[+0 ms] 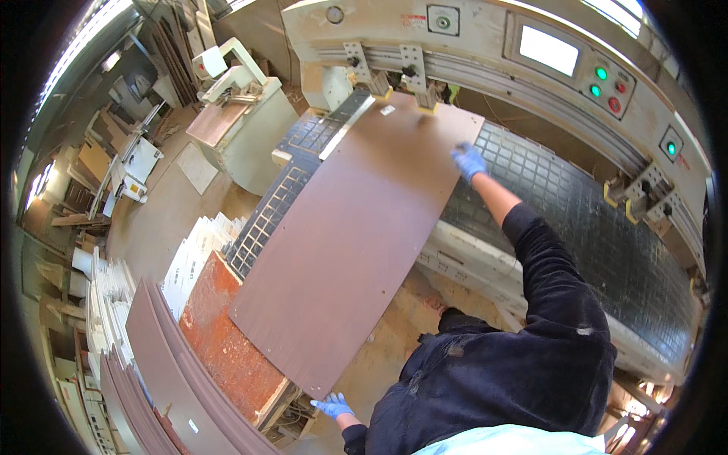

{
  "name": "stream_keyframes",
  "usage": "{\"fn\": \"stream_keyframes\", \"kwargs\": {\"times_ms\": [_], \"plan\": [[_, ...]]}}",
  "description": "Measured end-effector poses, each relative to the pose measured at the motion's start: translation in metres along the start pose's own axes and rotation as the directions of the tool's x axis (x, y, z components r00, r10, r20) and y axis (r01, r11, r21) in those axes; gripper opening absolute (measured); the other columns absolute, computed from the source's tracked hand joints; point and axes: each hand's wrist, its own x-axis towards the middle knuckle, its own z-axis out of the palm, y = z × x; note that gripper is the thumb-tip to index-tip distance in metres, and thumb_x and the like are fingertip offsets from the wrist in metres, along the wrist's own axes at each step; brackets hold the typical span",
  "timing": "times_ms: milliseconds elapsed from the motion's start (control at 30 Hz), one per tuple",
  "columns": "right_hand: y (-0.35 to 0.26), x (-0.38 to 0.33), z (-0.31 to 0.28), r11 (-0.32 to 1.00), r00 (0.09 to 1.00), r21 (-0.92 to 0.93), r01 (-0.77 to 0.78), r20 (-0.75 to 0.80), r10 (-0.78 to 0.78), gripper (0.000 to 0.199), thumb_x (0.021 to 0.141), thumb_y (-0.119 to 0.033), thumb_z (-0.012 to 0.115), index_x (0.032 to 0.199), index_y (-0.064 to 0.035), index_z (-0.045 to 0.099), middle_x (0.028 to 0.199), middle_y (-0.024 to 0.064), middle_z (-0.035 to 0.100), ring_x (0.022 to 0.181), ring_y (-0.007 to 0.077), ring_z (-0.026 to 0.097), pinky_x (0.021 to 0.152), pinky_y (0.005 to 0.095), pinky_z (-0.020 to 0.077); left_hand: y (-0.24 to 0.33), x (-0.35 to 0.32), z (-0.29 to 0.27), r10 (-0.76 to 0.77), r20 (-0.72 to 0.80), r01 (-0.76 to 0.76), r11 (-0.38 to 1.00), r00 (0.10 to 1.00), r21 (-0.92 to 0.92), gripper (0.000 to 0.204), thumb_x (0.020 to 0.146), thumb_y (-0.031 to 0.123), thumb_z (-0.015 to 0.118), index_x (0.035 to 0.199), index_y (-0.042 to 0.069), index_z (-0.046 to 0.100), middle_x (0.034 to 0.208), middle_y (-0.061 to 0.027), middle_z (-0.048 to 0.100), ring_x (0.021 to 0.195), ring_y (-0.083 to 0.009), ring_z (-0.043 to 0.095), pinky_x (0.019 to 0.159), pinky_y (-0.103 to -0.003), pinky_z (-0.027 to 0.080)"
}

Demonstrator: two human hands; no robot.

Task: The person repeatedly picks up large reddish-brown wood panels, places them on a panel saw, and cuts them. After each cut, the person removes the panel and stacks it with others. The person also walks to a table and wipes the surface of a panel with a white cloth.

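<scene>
A long brown panel [356,243] with small holes near its edges lies slantwise, its far end under the clamps of a large pale machine [478,53]. My left hand [331,404], in a blue glove, holds the panel's near corner, with its fingers at the edge. Farther off, my right hand [469,161], also gloved in blue, is at the panel's right edge near the far end, its fingers curled at that edge. The panel covers part of the machine's dark gridded bed [546,182]. A small white label [388,110] is on the panel's far end.
A worn reddish board [235,341] lies under the panel's near left side. More brown panels [174,356] lean at the lower left. White sheets [199,258] are stacked beside them. A pale machine cabinet [250,136] stands at the back left. Clamps [644,197] hang at right.
</scene>
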Motion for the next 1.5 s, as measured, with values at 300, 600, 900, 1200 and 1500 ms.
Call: {"fn": "stream_keyframes", "kwargs": {"times_ms": [300,600,900,1200,1500], "plan": [[-0.148,0.187,-0.113,0.66,0.794,-0.646,0.384,-0.133,-0.593,0.036,0.079,-0.023,0.056,0.114,-0.0144,0.053,0.124,0.0107,0.051,0.103,0.0303,0.057,0.083,0.0493,0.0421,-0.131,0.015,0.011,-0.323,0.089,0.315,0.944,0.942,0.093,0.087,0.078,0.075,0.034,0.141,0.015,0.028,0.147,-0.0056,0.028,0.134,-0.0248,0.027,0.104,-0.048,0.024],[-0.152,0.288,-0.112,0.577,0.872,-0.759,0.303,-0.024,-0.489,0.038,0.075,-0.021,0.059,0.111,-0.0096,0.055,0.113,0.0149,0.058,0.095,0.0312,0.061,0.078,0.0447,0.0486,-0.219,-0.025,0.057,-0.179,0.02,0.165,0.939,0.984,0.303,0.038,0.089,0.052,0.045,0.081,0.015,0.05,0.071,-0.0005,0.051,0.062,-0.0168,0.046,0.052,-0.035,0.037],[-0.005,0.102,0.028,0.678,0.803,-0.429,0.596,0.312,-0.508,0.053,0.081,-0.037,0.056,0.127,-0.0122,0.046,0.136,0.0162,0.037,0.112,0.0339,0.049,0.093,0.0445,0.0415,-0.268,-0.053,-0.007,-0.402,0.265,0.38,0.915,0.877,0.133,0.028,0.089,0.039,0.053,0.081,0.013,0.05,0.065,0.001,0.049,0.054,-0.0142,0.046,0.043,-0.033,0.04],[0.1,-0.169,0.077,0.676,0.784,-0.465,0.572,0.552,-0.284,0.066,0.078,-0.044,0.06,0.136,-0.0203,0.039,0.146,0.0132,0.025,0.135,0.0321,0.021,0.109,0.049,0.0159,-0.256,-0.145,-0.026,-0.134,-0.088,0.151,0.963,0.987,0.225,0.034,0.091,0.032,0.054,0.112,0.005,0.051,0.091,-0.0085,0.061,0.077,-0.0187,0.057,0.066,-0.033,0.048],[0.114,-0.182,0.052,0.684,0.891,-0.61,0.399,0.436,-0.13,0.069,0.076,-0.036,0.063,0.138,-0.0245,0.034,0.149,0.0086,0.018,0.137,0.029,0.016,0.111,0.0467,0.0123,-0.254,-0.178,-0.069,-0.057,-0.047,0.073,0.864,0.997,0.499,0.044,0.089,0.027,0.06,0.12,-0.002,0.045,0.107,-0.0148,0.057,0.094,-0.0256,0.059,0.077,-0.039,0.05]]}}
